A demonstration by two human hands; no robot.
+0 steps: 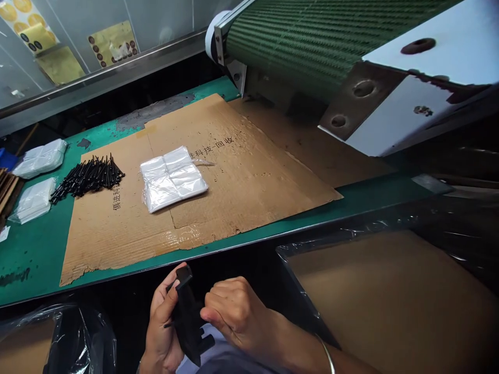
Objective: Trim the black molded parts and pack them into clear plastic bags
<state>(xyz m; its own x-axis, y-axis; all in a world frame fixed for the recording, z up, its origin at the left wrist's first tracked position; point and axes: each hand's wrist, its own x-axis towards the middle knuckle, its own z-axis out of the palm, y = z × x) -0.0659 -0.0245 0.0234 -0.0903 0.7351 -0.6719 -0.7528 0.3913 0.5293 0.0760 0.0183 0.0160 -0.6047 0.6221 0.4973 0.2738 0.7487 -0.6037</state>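
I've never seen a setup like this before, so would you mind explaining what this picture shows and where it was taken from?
This picture comes from a camera worn on a person's head, looking forward and down at their own hands. The left hand holds a black plastic part, and the curled right hand sits close beside it, with a metal bangle on that wrist. Ahead is a green workbench with a flattened cardboard sheet on it. On the sheet lie a bundle of clear plastic bags and a heap of thin black plastic pieces. At the upper right is a machine with a green ribbed belt.
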